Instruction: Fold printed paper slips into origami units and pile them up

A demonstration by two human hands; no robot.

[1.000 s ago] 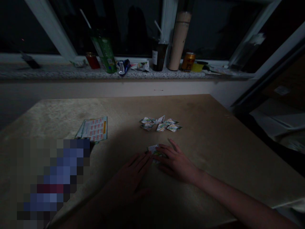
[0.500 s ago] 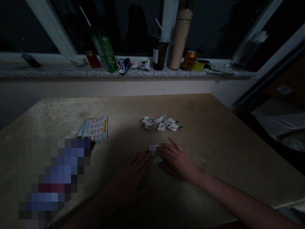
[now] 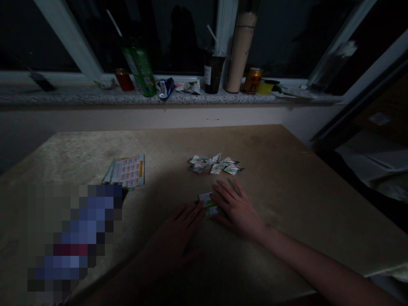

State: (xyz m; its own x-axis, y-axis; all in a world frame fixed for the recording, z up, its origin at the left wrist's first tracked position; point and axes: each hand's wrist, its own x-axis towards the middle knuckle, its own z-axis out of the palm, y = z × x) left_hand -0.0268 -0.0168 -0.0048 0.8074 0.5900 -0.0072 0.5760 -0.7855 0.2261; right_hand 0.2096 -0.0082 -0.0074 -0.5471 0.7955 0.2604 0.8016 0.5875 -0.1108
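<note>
A small piece of printed paper (image 3: 210, 207), green and white, lies flat on the tabletop between my hands. My left hand (image 3: 180, 227) is stretched out, its fingertips on the paper's left edge. At the paper's right side, my right hand (image 3: 239, 208) lies with fingers spread; its lower fingers touch or overlap the edge. Just beyond sit several folded paper pieces (image 3: 218, 163) with pointed corners, in a loose cluster. To the left is a stack of printed sheets (image 3: 127, 171) with red and white blocks.
A pixelated blue object (image 3: 79, 229) covers the table's lower left. Along the granite windowsill (image 3: 178, 98) stand a green bottle (image 3: 143, 72), a dark cup with a straw (image 3: 213, 74), a tall beige flask (image 3: 240, 53) and an orange can (image 3: 253, 80). The wooden table (image 3: 302, 204) extends right.
My right hand has slid slightly right and its fingers have spread and lifted, showing more of the green print on the paper. My left hand stays in place.
</note>
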